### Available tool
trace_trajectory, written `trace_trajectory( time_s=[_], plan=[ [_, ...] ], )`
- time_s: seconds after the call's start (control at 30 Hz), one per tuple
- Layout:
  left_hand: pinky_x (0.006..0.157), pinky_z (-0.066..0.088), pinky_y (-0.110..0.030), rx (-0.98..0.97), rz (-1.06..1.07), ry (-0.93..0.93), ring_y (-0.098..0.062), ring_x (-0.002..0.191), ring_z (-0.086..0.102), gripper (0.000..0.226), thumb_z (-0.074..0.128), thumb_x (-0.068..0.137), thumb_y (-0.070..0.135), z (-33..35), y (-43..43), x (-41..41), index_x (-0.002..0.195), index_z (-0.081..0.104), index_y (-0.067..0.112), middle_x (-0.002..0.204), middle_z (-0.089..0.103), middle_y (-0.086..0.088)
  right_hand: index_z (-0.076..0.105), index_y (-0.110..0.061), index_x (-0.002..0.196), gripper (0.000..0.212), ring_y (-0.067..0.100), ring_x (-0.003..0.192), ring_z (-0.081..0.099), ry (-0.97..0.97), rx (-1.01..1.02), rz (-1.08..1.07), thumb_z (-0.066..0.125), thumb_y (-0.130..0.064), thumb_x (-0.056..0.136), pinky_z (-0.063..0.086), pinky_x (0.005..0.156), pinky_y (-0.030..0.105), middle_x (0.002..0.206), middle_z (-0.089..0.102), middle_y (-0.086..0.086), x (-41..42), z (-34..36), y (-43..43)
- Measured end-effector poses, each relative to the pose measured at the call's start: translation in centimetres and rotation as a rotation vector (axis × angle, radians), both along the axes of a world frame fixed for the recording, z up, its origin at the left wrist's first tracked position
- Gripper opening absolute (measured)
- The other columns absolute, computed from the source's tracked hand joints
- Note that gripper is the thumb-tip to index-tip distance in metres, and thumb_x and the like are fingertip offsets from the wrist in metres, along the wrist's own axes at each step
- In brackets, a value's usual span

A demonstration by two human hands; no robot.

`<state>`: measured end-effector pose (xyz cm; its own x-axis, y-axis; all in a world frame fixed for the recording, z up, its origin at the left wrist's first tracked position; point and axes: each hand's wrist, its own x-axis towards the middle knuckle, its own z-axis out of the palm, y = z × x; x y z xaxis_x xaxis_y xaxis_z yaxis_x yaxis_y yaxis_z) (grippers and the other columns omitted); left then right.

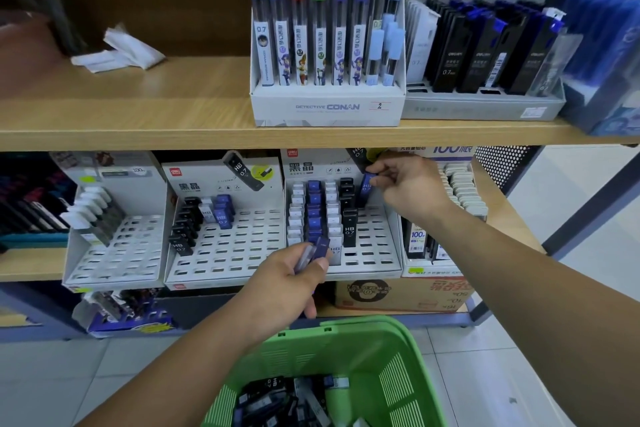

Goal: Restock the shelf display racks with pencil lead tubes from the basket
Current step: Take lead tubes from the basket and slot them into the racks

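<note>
In the head view, the fingers (380,168) of the right hand (412,185) pinch one blue lead tube (366,186) near its top; it stands almost upright at the back of the slotted rack (375,246), just right of the black column (347,208); whether its foot is already in a slot I cannot tell. The left hand (287,282) grips a small bundle of spare tubes (313,253) in curled fingers, in front of the rack's lower rows and above the green basket (398,333); loose tubes (277,399) lie inside it.

The step appears to be seating this tube. It likely goes best with the foot lined up over an open slot and pushed straight down, label forward; filling from back to front should keep the wrist off the black tubes; the left hand can offer the next tube close by.
</note>
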<state>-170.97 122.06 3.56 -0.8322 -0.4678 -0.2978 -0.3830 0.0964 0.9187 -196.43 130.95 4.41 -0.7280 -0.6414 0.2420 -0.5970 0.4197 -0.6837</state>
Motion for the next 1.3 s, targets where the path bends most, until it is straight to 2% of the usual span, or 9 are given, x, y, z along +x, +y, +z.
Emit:
trace_trajectory(
  time_s=[0.17, 0.3, 0.4, 0.5, 0.63, 0.73, 0.87, 0.97, 1.3],
  plan=[
    [0.042, 0.031, -0.019, 0.023, 0.049, -0.009, -0.007, 0.041, 0.043, 0.019, 0.054, 0.106, 0.035, 0.7, -0.1, 0.1, 0.103, 0.069, 0.024, 0.075, 0.071, -0.019, 0.08, -0.022, 0.093, 0.021, 0.012, 0.085, 0.071, 0.043, -0.004, 0.036, 0.075, -0.003, 0.086, 0.055, 0.098, 0.034, 0.087, 0.077, -0.008, 0.3, 0.2, 0.9],
    [0.048, 0.036, -0.022, 0.065, 0.137, 0.05, -0.018, 0.061, 0.065, 0.007, 0.061, 0.104, 0.022, 1.1, 0.0, -0.1, 0.11, 0.065, 0.021, 0.088, 0.076, -0.007, 0.071, -0.036, 0.093, 0.028, 0.02, 0.085, 0.069, 0.148, 0.004, 0.002, 0.076, -0.01, 0.084, 0.053, 0.097, 0.046, 0.083, 0.073, -0.011, 0.5, -0.5, 0.3],
    [0.048, 0.035, -0.023, 0.102, 0.162, 0.068, -0.025, 0.067, 0.07, 0.014, 0.066, 0.101, 0.019, 1.6, 0.2, 0.1, 0.112, 0.059, 0.014, 0.09, 0.079, -0.005, 0.075, -0.029, 0.092, 0.021, 0.025, 0.082, 0.068, 0.266, 0.012, 0.01, 0.079, -0.011, 0.082, 0.051, 0.094, 0.048, 0.077, 0.07, -0.01, 0.5, -0.7, 0.2],
    [0.052, 0.036, -0.025, 0.11, 0.226, 0.077, -0.024, 0.066, 0.071, 0.019, 0.073, 0.096, 0.019, 1.9, 0.1, 0.3, 0.104, 0.061, 0.007, 0.083, 0.078, -0.009, 0.076, -0.025, 0.092, 0.01, 0.029, 0.097, 0.067, 0.384, 0.132, 0.031, 0.078, -0.022, 0.083, 0.043, 0.096, 0.042, 0.088, 0.075, -0.005, 0.8, -0.2, 0.5],
    [0.041, 0.036, -0.015, 0.083, 0.276, 0.111, -0.019, 0.053, 0.062, 0.018, 0.075, 0.094, 0.024, 2.0, -0.6, 0.8, 0.092, 0.069, 0.007, 0.072, 0.073, -0.011, 0.074, -0.033, 0.112, 0.023, 0.026, 0.117, 0.058, 0.437, 0.32, 0.068, 0.069, -0.039, 0.09, 0.03, 0.096, 0.039, 0.116, 0.07, -0.007, 1.5, 0.6, 1.0],
    [0.038, 0.033, -0.016, 0.091, 0.308, 0.133, -0.013, 0.043, 0.049, 0.013, 0.076, 0.093, 0.027, 2.3, -1.3, 1.5, 0.091, 0.074, 0.014, 0.062, 0.063, -0.006, 0.074, -0.031, 0.114, 0.026, 0.025, 0.117, 0.059, 0.416, 0.211, 0.021, 0.066, -0.035, 0.09, 0.033, 0.097, 0.041, 0.115, 0.071, -0.004, 2.8, 1.2, 1.6],
    [0.038, 0.031, -0.018, 0.161, 0.331, 0.128, -0.01, 0.042, 0.042, 0.012, 0.074, 0.095, 0.029, 2.9, -2.4, 2.6, 0.1, 0.076, 0.018, 0.063, 0.056, -0.009, 0.078, -0.024, 0.096, 0.008, 0.007, 0.084, 0.065, 0.163, -0.035, 0.189, 0.072, -0.026, 0.091, 0.055, 0.084, 0.034, 0.086, 0.071, -0.012, 6.9, 4.0, 1.0],
    [0.037, 0.026, -0.019, 0.249, 0.366, 0.159, -0.013, 0.052, 0.045, 0.015, 0.068, 0.099, 0.023, 3.0, -3.4, 3.4, 0.098, 0.07, 0.008, 0.076, 0.057, -0.011, 0.08, -0.018, 0.091, 0.005, -0.004, 0.062, 0.058, -0.145, 0.027, 0.405, 0.076, -0.022, 0.091, 0.049, 0.064, 0.015, 0.069, 0.069, -0.015, 11.2, 5.4, -1.0],
    [0.04, 0.03, -0.021, 0.152, 0.474, 0.155, -0.012, 0.049, 0.043, 0.016, 0.072, 0.097, 0.026, 2.6, -8.4, 8.7, 0.092, 0.069, 0.011, 0.067, 0.06, -0.004, 0.075, -0.01, 0.097, 0.005, 0.015, 0.067, 0.069, -0.526, 0.197, 0.621, 0.075, -0.013, 0.093, 0.054, 0.061, 0.031, 0.076, 0.075, 0.005, 17.0, 3.4, -7.5]
  ],
)
